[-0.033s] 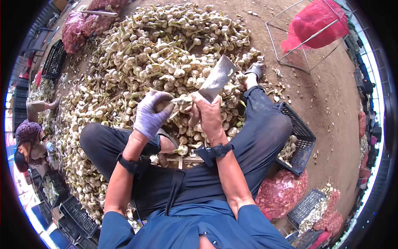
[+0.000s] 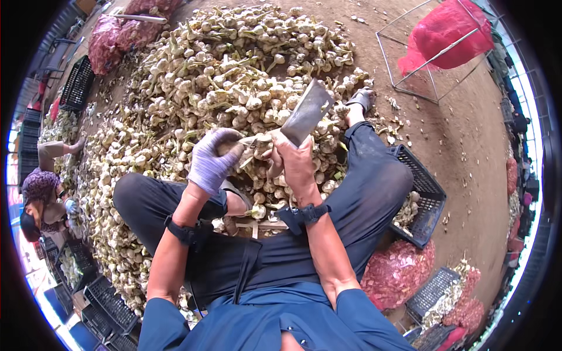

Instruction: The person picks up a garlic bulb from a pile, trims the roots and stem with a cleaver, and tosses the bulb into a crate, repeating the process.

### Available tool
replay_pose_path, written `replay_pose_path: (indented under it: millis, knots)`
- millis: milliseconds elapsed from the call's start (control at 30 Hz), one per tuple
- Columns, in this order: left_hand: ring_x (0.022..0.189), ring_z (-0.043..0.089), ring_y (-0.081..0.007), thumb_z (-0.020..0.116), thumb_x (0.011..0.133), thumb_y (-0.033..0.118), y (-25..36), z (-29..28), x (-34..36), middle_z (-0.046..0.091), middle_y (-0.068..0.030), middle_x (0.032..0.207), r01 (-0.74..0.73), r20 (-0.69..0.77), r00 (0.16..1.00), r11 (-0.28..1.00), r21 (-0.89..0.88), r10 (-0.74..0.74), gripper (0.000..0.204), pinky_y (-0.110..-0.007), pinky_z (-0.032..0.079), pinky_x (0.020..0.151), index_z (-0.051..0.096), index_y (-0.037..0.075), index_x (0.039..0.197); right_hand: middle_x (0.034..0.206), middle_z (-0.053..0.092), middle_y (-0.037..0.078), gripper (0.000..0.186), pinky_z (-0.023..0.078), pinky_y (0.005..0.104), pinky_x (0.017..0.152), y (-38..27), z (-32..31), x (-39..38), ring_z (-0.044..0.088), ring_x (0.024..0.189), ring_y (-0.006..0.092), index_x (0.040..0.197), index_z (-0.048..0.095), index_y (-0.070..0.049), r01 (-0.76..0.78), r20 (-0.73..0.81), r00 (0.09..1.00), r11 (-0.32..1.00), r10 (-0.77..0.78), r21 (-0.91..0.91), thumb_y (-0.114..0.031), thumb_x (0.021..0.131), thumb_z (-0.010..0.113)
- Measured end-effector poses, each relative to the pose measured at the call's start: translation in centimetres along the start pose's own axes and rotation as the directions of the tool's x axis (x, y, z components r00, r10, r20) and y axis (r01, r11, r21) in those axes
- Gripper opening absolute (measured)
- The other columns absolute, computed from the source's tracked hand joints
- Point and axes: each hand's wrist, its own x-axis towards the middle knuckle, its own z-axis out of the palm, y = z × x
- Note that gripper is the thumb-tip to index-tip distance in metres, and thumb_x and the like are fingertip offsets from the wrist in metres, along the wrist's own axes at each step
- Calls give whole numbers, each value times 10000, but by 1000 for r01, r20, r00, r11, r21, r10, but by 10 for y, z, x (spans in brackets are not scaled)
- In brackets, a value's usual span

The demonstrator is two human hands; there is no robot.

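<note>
My left hand (image 2: 211, 162), in a light purple glove, is closed around a garlic stalk (image 2: 253, 141) that points toward my right hand. My bare right hand (image 2: 298, 165) grips a cleaver (image 2: 308, 112), its broad grey blade tilted up and to the right. The fingers of both hands nearly meet at the stalk, and the bulb's end is partly hidden by them. Beneath and beyond my hands spreads a large heap of garlic bulbs (image 2: 202, 88) with stems. A small wooden piece (image 2: 263, 224) lies between my legs.
By my right knee stands a black crate (image 2: 430, 202) with garlic inside. Behind it sits a full pink mesh bag (image 2: 398, 272). A red net bag hangs on a metal frame (image 2: 410, 90) at the far right. Another person (image 2: 44, 193) sits at the left near several black crates (image 2: 111, 304).
</note>
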Motion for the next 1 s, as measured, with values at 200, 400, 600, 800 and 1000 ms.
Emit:
replay_pose_path:
  millis: [200, 400, 600, 800, 1000]
  knots:
    - [617, 611, -96, 743, 857, 175, -3, -1, -1, 632, 1, 755, 523, 185, 845, 707, -475, -501, 230, -244, 489, 478, 670, 76, 1051, 616, 527, 118, 137, 423, 331, 524, -2, 29, -8, 525, 535, 169, 746, 587, 10, 401, 117, 893, 648, -435, -648, -75, 809, 675]
    - [603, 584, -119, 764, 804, 197, -12, 3, -7, 614, -20, 754, 535, 277, 837, 602, -592, -472, 264, -246, 464, 506, 656, 65, 1006, 610, 538, 153, 159, 442, 348, 546, 74, -9, -1, 504, 525, 207, 714, 584, -12, 263, 95, 939, 513, -331, -817, -125, 798, 657]
    - [823, 628, -174, 523, 973, 212, 3, -75, 0, 660, -71, 961, 193, 117, 922, 176, -965, -368, 226, -310, 527, 762, 600, 31, 1084, 698, 654, 196, 265, 498, 430, 589, 97, -45, 31, 634, 611, 343, 695, 638, -24, -27, -143, 928, 321, -343, -947, -245, 842, 644]
    - [1229, 539, -338, 579, 790, 768, -7, -194, -28, 470, -234, 1387, -329, -369, 920, -247, -911, 135, 1114, -465, 498, 1040, 281, -65, 1467, 832, 704, 215, 410, 543, 465, 671, 68, -44, 114, 696, 773, 356, 858, 727, -17, -332, -331, 915, 37, -228, -943, -421, 865, 656]
    - [1090, 576, -279, 598, 958, 449, -24, -163, -14, 536, -200, 1277, -267, -272, 961, -97, -959, 41, 728, -398, 529, 936, 371, -39, 1448, 948, 720, 190, 380, 563, 466, 760, 95, -69, 151, 700, 889, 372, 996, 747, -87, -338, -314, 938, -193, -147, -921, -412, 811, 678]
